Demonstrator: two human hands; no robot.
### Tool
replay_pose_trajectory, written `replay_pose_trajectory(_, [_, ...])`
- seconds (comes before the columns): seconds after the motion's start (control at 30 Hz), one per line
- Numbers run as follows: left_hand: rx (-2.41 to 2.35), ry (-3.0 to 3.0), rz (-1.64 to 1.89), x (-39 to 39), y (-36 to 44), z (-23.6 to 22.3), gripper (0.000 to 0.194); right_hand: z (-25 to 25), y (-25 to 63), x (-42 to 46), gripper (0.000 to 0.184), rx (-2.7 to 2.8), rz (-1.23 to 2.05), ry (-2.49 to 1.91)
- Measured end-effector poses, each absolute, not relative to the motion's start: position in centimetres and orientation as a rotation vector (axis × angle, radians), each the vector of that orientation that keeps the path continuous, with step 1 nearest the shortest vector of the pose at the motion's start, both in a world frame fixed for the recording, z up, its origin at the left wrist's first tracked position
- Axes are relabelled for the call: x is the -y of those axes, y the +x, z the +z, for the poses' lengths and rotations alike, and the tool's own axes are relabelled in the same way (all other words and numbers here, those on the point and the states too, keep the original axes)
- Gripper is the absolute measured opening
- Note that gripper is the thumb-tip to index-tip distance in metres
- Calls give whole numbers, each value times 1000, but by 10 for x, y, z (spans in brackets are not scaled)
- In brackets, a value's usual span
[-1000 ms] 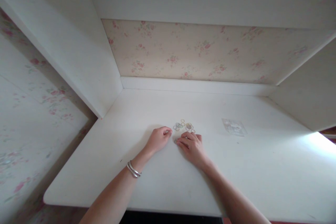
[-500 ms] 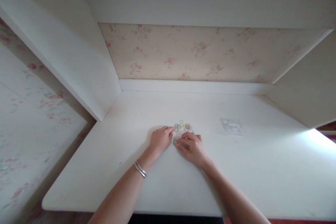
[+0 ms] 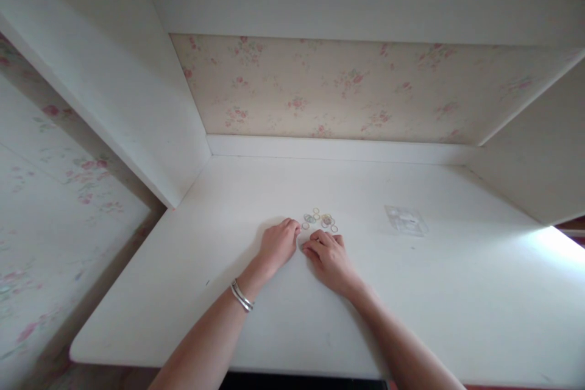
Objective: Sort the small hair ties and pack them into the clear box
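Several small thin rings (image 3: 326,220), gold, pale and greyish, lie in a loose cluster on the white desk. My left hand (image 3: 280,241) rests just left of them, fingers curled and fingertips pressed together; whatever they hold is too small to make out. A silver bangle (image 3: 242,296) circles the left wrist. In front of the cluster, my right hand (image 3: 325,256) is closed in a pinch, with a trace of small greyish rings at its thumb and fingertips, mostly hidden. A single ring (image 3: 306,226) lies between the left fingertips and the others.
A clear plastic bag (image 3: 406,220) lies flat on the white desk (image 3: 292,186) to the right of the rings. White side panels and an upper shelf enclose the desk, with floral wallpaper (image 3: 320,88) behind. Its rounded front corner is at the left.
My left hand reached right to the rings' left edge, then drew back slightly, its fingers curled. The left part of the cluster has shifted. My right hand's fingers have closed in more.
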State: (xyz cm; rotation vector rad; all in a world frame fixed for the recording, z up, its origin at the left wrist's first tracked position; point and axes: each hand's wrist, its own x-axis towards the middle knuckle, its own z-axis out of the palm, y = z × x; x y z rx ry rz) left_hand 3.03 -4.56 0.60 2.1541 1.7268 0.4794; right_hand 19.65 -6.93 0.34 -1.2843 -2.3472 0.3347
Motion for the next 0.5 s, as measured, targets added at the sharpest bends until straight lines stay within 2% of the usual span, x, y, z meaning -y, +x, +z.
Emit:
replay_pose_trajectory(0.23, [-1612,2117,772,56,19,5,19,-2,193,62,19,2301,322,-1284])
replay_pose_trajectory(0.5, [-1421,2225,764,62,19,3,20,-8,222,49,21,1946,284,-1383])
